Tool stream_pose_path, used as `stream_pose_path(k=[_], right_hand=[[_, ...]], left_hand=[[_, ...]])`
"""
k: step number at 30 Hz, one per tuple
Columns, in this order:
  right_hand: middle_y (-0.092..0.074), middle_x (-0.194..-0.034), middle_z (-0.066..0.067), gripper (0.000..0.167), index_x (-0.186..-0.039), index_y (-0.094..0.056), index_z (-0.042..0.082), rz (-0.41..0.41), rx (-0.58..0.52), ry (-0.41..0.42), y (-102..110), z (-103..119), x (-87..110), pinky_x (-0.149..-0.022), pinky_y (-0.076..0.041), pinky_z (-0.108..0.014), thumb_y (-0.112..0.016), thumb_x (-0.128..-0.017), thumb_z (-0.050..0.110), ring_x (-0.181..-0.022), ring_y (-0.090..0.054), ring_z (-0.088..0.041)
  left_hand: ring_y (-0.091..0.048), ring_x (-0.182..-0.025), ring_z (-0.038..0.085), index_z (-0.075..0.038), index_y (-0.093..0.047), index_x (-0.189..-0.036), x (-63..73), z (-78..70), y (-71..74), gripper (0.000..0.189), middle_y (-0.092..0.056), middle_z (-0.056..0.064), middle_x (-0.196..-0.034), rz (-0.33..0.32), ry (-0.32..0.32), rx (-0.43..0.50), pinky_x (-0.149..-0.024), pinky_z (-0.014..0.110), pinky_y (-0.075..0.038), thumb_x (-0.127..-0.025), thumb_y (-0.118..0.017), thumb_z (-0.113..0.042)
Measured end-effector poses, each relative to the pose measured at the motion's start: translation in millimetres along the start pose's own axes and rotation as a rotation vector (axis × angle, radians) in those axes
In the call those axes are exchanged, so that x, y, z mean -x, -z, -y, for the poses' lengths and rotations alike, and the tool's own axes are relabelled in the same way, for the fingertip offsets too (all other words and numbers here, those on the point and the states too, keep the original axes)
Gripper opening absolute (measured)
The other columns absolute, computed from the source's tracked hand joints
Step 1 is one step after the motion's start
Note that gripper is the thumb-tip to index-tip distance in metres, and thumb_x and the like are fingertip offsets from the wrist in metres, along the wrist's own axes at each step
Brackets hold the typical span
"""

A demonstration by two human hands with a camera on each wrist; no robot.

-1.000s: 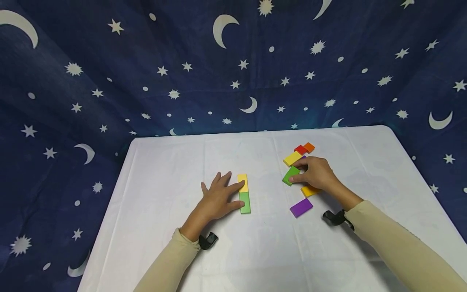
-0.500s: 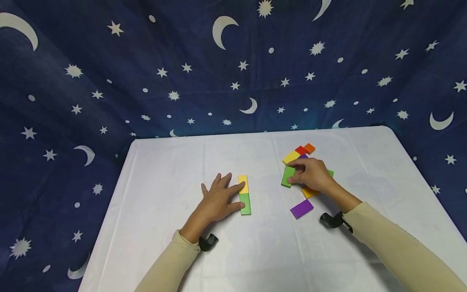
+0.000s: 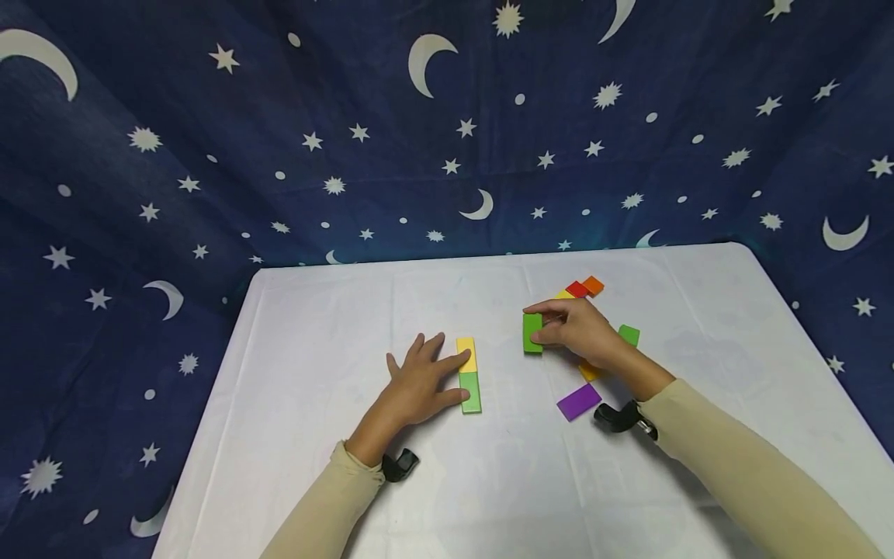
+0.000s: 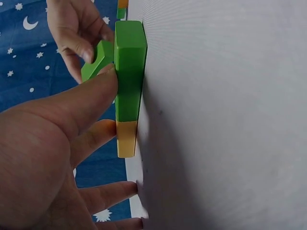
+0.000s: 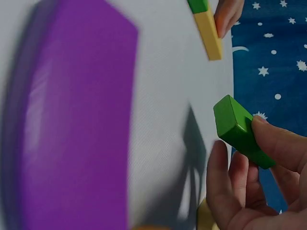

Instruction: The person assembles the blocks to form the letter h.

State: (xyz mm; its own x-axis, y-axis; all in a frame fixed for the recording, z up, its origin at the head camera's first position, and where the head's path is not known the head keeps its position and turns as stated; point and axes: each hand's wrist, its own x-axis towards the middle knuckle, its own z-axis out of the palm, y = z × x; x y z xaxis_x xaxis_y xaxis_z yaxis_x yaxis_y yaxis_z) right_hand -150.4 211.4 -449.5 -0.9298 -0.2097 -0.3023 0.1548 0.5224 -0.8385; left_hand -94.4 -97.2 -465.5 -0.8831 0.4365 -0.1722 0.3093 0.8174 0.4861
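My left hand (image 3: 412, 388) lies spread on the white table, thumb tip on a flat green block (image 3: 471, 394) and index fingertip on a yellow block (image 3: 466, 353). These two blocks stand end to end in a line, as the left wrist view also shows. In my right hand (image 3: 580, 330) a second green block (image 3: 533, 334) is pinched between thumb and fingers. The right wrist view shows this held green block (image 5: 240, 127) tilted above the table, its shadow falling on the cloth below.
Around the right hand lie a purple block (image 3: 579, 402), an orange-yellow block (image 3: 589, 372) partly hidden, another green block (image 3: 628, 335), a mostly covered yellow block (image 3: 564, 295), a red block (image 3: 576, 289) and an orange block (image 3: 593, 286). A starry dark-blue cloth (image 3: 391, 155) hangs behind the table.
My right hand has carried the green block leftward from the scattered blocks, turning it more upright in the head view. The left hand stays in place on its two blocks.
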Motion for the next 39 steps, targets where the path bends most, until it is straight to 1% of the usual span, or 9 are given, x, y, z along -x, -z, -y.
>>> stream_pose_path(k=[4, 8, 12, 17, 21, 25, 30, 33, 39], right_hand=[[-0.052, -0.111, -0.013, 0.051, -0.137, -0.066, 0.015, 0.043, -0.147, -0.043, -8.7, 7.0, -8.0, -0.081, -0.061, -0.030, -0.080, -0.088, 0.013, -0.096, -0.059, -0.026], [-0.046, -0.113, -0.014, 0.056, -0.142, -0.060, 0.009, 0.071, -0.285, -0.068, -16.8, 12.3, -16.7, -0.085, -0.061, -0.039, -0.077, -0.089, 0.007, -0.095, -0.063, -0.026], [-0.051, -0.117, -0.013, 0.055, -0.140, -0.056, 0.008, 0.066, -0.354, -0.097, -26.2, 17.8, -24.5, -0.086, -0.061, -0.041, -0.078, -0.089, 0.007, -0.097, -0.068, -0.023], [-0.055, -0.117, -0.011, 0.050, -0.135, -0.057, 0.006, 0.064, -0.465, -0.131, -40.4, 23.7, -34.7, -0.087, -0.060, -0.044, -0.077, -0.089, 0.004, -0.096, -0.071, -0.020], [-0.056, -0.119, -0.011, 0.048, -0.134, -0.059, 0.008, 0.049, -0.491, -0.159, -49.9, 27.6, -42.9, -0.087, -0.060, -0.043, -0.078, -0.089, 0.005, -0.097, -0.071, -0.019], [-0.057, -0.125, -0.011, 0.053, -0.136, -0.059, 0.012, 0.018, -0.501, -0.187, -56.7, 29.7, -51.4, -0.085, -0.061, -0.040, -0.080, -0.088, 0.007, -0.098, -0.070, -0.019], [-0.059, -0.124, -0.011, 0.051, -0.132, -0.060, 0.011, 0.000, -0.517, -0.208, -64.4, 30.9, -58.9, -0.084, -0.061, -0.038, -0.081, -0.086, 0.006, -0.096, -0.071, -0.018], [-0.060, -0.120, -0.010, 0.047, -0.129, -0.062, 0.010, -0.008, -0.521, -0.203, -68.4, 31.3, -61.6, -0.084, -0.061, -0.036, -0.081, -0.086, 0.006, -0.096, -0.070, -0.017], [-0.059, -0.111, -0.008, 0.046, -0.129, -0.065, 0.006, -0.028, -0.511, -0.154, -75.9, 34.6, -66.0, -0.082, -0.062, -0.034, -0.081, -0.085, 0.003, -0.091, -0.069, -0.015]], left_hand=[[-0.015, -0.156, 0.048, -0.034, -0.055, -0.148, -0.4, 0.9, -1.0, 0.065, -0.031, 0.016, -0.166, 0.007, 0.004, 0.004, -0.103, 0.090, -0.007, -0.089, -0.074, -0.053], [-0.015, -0.156, 0.048, -0.034, -0.055, -0.148, -0.9, 1.9, -1.4, 0.064, -0.031, 0.015, -0.166, 0.012, 0.001, 0.004, -0.102, 0.090, -0.008, -0.090, -0.073, -0.053], [-0.015, -0.156, 0.048, -0.035, -0.054, -0.148, -0.9, 1.7, -0.9, 0.064, -0.030, 0.015, -0.166, 0.018, 0.001, 0.003, -0.103, 0.090, -0.008, -0.090, -0.073, -0.052], [-0.016, -0.155, 0.048, -0.035, -0.055, -0.148, -1.1, 2.3, -2.0, 0.064, -0.031, 0.015, -0.166, 0.016, 0.003, 0.002, -0.102, 0.090, -0.009, -0.090, -0.073, -0.053], [-0.015, -0.156, 0.048, -0.035, -0.055, -0.148, -1.4, 2.6, -2.5, 0.064, -0.031, 0.015, -0.166, 0.013, 0.008, 0.001, -0.102, 0.090, -0.008, -0.090, -0.074, -0.053], [-0.015, -0.156, 0.047, -0.036, -0.055, -0.148, -1.7, 1.9, -2.3, 0.064, -0.031, 0.015, -0.166, 0.008, 0.009, -0.003, -0.103, 0.090, -0.009, -0.090, -0.074, -0.052], [-0.016, -0.156, 0.047, -0.035, -0.055, -0.148, -1.8, 0.7, -1.9, 0.064, -0.032, 0.015, -0.166, 0.005, 0.005, -0.004, -0.102, 0.090, -0.009, -0.089, -0.074, -0.052], [-0.017, -0.155, 0.047, -0.035, -0.055, -0.148, -1.6, 0.5, -1.7, 0.064, -0.032, 0.015, -0.165, 0.002, 0.004, -0.007, -0.102, 0.090, -0.009, -0.089, -0.074, -0.053], [-0.017, -0.155, 0.047, -0.036, -0.055, -0.148, -2.1, 2.0, -1.8, 0.064, -0.032, 0.015, -0.165, -0.008, 0.000, -0.012, -0.102, 0.090, -0.011, -0.089, -0.074, -0.052]])
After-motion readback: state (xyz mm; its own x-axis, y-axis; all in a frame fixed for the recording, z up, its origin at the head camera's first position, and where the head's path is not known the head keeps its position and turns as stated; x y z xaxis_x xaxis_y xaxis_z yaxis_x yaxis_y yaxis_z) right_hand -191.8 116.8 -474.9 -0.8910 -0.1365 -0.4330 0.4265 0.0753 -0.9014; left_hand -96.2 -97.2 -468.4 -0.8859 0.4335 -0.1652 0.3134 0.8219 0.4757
